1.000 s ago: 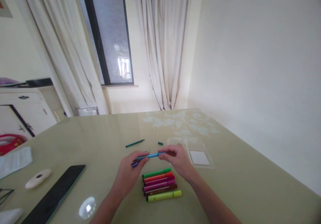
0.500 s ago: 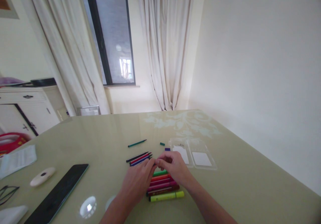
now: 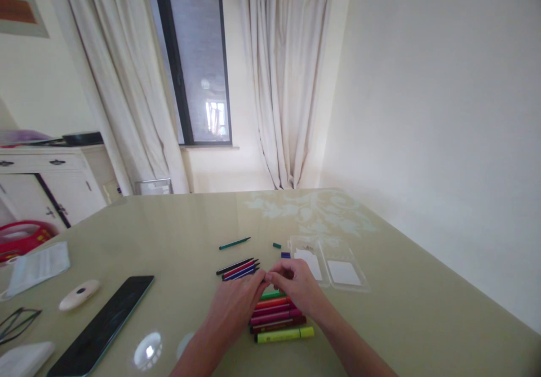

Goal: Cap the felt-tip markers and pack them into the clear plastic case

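My left hand (image 3: pixel 239 298) and my right hand (image 3: pixel 296 284) meet fingertip to fingertip above the felt-tip pens, both with fingers pinched. Whatever is between them is too small and covered to make out. Just below lies a row of capped pens: a green pen (image 3: pixel 273 295), an orange pen (image 3: pixel 274 303), several pink to dark red ones, and a yellow-green pen (image 3: pixel 284 335) nearest me. Beyond my left hand are uncapped pens, among them a black pen (image 3: pixel 234 266) and a blue pen (image 3: pixel 240 272). A teal pen (image 3: pixel 234 243) rests farther off.
A teal cap (image 3: pixel 276 245) and a purple cap (image 3: pixel 285 255) lie beside an open clear plastic case (image 3: pixel 364 287) holding white cards. On the left are a black phone-like slab (image 3: pixel 103 323), a white oval object (image 3: pixel 79 295), glasses (image 3: pixel 19 325) and a face mask (image 3: pixel 38 267).
The whole view has shifted slightly, so everything appears a little farther right and lower. My hands keep nearly the same pinched pose over the pens.
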Available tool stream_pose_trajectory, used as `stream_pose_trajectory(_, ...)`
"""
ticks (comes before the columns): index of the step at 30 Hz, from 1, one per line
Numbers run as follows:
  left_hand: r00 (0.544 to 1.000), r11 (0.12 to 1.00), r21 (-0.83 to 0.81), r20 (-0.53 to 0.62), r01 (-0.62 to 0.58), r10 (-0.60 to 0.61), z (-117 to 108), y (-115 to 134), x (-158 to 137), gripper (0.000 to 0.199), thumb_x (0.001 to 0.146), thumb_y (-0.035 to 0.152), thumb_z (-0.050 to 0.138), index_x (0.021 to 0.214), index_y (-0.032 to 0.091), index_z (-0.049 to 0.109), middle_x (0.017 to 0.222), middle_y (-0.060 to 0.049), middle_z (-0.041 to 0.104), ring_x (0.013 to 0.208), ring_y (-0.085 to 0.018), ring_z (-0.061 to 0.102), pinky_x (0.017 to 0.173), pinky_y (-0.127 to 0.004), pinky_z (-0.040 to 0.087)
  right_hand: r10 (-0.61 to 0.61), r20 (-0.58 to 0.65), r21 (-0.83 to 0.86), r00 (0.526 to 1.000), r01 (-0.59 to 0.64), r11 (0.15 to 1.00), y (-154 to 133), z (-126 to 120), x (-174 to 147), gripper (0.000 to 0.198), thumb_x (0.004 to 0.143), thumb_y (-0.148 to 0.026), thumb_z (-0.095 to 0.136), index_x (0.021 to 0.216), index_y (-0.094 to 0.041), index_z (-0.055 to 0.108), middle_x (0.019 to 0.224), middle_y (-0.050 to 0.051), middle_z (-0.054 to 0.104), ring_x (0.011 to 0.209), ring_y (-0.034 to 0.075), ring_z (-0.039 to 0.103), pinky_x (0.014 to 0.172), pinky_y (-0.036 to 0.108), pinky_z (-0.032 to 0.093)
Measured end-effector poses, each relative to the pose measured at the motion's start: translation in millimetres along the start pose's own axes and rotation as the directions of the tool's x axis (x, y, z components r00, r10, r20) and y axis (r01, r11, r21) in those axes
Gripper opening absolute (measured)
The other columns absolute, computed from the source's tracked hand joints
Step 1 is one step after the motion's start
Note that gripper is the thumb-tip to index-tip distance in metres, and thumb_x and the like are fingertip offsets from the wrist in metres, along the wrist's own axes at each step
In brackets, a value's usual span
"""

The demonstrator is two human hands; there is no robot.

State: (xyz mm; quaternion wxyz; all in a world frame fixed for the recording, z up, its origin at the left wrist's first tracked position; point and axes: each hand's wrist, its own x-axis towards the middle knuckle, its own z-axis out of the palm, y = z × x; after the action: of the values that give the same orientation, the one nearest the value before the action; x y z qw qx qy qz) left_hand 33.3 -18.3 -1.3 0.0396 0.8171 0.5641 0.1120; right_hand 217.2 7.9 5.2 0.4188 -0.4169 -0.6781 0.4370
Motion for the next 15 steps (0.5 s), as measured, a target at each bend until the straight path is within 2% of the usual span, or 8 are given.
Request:
stream_pose_trajectory(4, 0.993, 0.996, 0.015, 0.065, 0.093, -0.094, 2.3, 2.5, 2.9, 0.019, 0.104, 0.032, 0.045, 0.113, 0.023, 0.059, 0.095, -0.009, 0.078, 0.085, -0.029, 0.077, 0.062, -0.028, 0.047, 0.006, -0.013, -0.003, 1.0, -0.006, 1.0, 0.5, 2.5, 0.0, 0.026, 0.081, -0.041, 0.076, 0.07, -0.017, 0.075, 0.057, -0.001, 0.064, 0.054, 0.013, 0.051, 0.052, 0.024, 0.037)
stream_pose_trajectory(8, 0.989, 0.994, 0.032, 0.096, 0.106, -0.109, 1.4, 3.6, 2.7, 0.019, 0.105, 0.031, 0.044, 0.115, 0.022, 0.057, 0.091, -0.009, 0.078, 0.084, -0.028, 0.077, 0.063, -0.027, 0.046, 0.036, -0.02, 0.022, 0.999, -0.036, 0.999, 2.4, 6.7, -0.8, 0.024, 0.078, -0.039, 0.077, 0.068, -0.017, 0.076, 0.056, -0.001, 0.064, 0.054, 0.012, 0.051, 0.053, 0.024, 0.037)
stream_pose_trajectory(12, 0.99, 0.993, 0.024, 0.073, 0.116, -0.117, 4.5, 6.7, 1.3, 0.019, 0.106, 0.032, 0.043, 0.117, 0.022, 0.056, 0.09, -0.008, 0.077, 0.082, -0.027, 0.076, 0.062, -0.026, 0.045, 0.063, 0.032, 0.091, 0.997, -0.066, 0.994, 2.7, 7.4, 0.1, 0.021, 0.078, -0.037, 0.077, 0.071, -0.017, 0.076, 0.061, 0.0, 0.068, 0.057, 0.014, 0.056, 0.056, 0.025, 0.04)
stream_pose_trajectory(15, 0.99, 0.988, -0.066, 0.013, 0.138, -0.137, 12.1, 11.1, 1.9, 0.023, 0.108, 0.031, 0.037, 0.116, 0.023, 0.056, 0.094, -0.007, 0.076, 0.084, -0.023, 0.075, 0.065, -0.026, 0.047, 0.05, 0.012, 0.043, 0.999, -0.05, 0.998, 3.8, -0.3, 5.1, 0.025, 0.083, -0.039, 0.074, 0.073, -0.017, 0.076, 0.063, 0.001, 0.069, 0.059, 0.015, 0.058, 0.057, 0.025, 0.042)
